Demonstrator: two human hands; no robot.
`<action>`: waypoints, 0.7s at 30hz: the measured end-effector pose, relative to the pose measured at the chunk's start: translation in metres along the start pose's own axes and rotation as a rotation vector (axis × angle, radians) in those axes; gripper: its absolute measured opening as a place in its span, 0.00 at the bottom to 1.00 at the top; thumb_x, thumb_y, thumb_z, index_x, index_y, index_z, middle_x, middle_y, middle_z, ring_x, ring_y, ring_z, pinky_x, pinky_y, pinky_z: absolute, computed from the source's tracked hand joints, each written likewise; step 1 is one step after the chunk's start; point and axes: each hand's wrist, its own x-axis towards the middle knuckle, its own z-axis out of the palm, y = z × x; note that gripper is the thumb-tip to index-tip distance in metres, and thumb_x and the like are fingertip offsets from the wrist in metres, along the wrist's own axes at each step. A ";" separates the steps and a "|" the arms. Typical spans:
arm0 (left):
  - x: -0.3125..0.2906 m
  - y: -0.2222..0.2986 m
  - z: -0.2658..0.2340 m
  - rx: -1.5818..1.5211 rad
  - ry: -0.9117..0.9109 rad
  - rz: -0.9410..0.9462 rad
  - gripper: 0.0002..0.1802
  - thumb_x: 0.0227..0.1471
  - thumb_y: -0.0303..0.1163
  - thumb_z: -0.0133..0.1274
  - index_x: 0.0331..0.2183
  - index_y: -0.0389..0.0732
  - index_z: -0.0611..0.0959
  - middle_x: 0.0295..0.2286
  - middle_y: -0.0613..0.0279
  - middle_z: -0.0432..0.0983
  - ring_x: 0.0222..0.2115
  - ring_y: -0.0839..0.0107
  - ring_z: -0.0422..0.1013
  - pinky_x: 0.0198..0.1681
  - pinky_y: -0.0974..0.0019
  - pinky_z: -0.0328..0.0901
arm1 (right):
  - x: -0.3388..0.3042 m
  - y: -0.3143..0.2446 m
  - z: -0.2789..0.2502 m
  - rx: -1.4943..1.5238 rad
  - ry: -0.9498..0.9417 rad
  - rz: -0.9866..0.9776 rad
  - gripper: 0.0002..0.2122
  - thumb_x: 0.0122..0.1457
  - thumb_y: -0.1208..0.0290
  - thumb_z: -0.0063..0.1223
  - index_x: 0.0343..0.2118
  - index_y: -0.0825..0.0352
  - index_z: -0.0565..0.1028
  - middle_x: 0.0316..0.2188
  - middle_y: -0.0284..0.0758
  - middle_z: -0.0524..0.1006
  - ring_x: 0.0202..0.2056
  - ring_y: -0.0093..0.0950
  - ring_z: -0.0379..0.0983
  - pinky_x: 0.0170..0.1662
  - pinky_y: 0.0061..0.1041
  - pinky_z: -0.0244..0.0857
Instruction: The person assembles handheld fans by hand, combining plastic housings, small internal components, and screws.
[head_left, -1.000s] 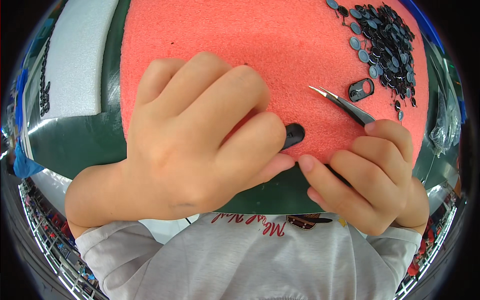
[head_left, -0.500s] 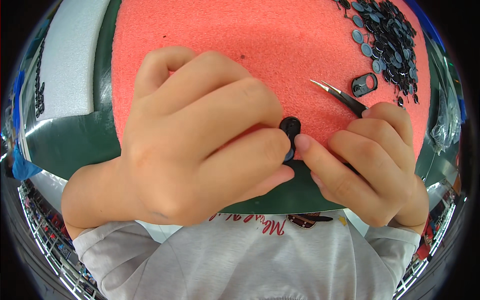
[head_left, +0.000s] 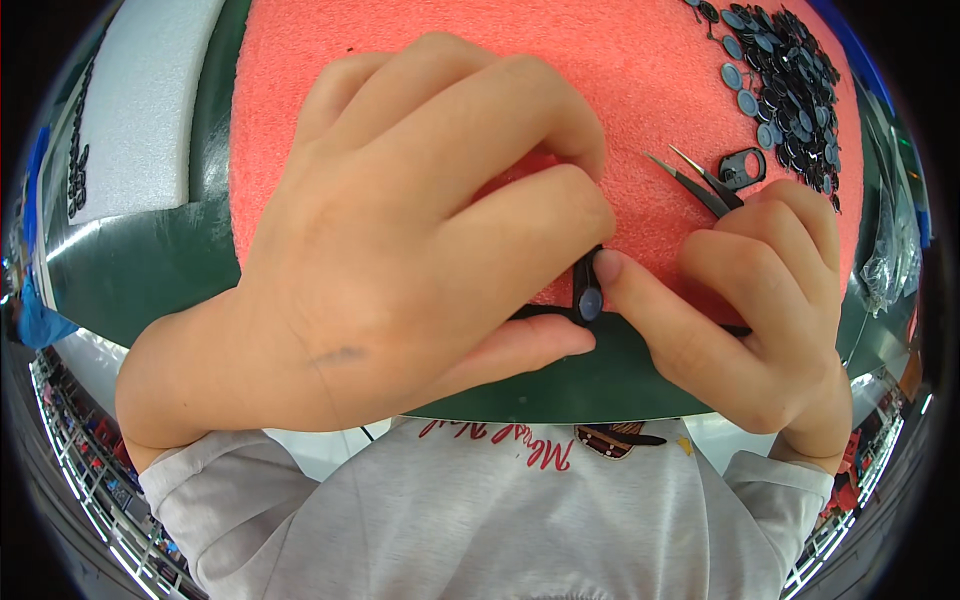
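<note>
Between the thumb and bent fingers of my left hand [head_left: 400,240] is a small black oblong plastic part [head_left: 585,270]. A round blue-grey disc [head_left: 591,304] shows at its near end; my left fingers cover the rest. The index fingertip of my right hand [head_left: 765,300] presses against the part's right side. Curled into the other right fingers is a pair of tweezers [head_left: 705,188], black with bare metal tips, pointing away and spread apart. Just beyond the tweezers lies a black oblong housing [head_left: 735,180] with a round hole.
A pink foam mat [head_left: 660,60] lies over the dark green table [head_left: 130,290]. At its far right is a heap of small black and blue-grey discs [head_left: 800,110]. White foam [head_left: 140,120] on the left carries a row of black parts. A clear plastic bag [head_left: 885,260] sits at right.
The black part has tilted, so its blue-grey disc shows more fully. My left hand has rolled and its knuckles have risen away from me. The tweezers' tips have shifted right and spread wider.
</note>
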 end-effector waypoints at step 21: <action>0.004 0.006 0.006 0.121 0.068 0.053 0.22 0.15 0.34 0.66 0.20 0.38 0.75 0.26 0.56 0.72 0.24 0.64 0.67 0.26 0.68 0.58 | -0.001 0.001 -0.001 0.271 -0.076 0.064 0.16 0.33 0.73 0.50 0.30 0.70 0.77 0.22 0.32 0.67 0.24 0.29 0.59 0.27 0.31 0.50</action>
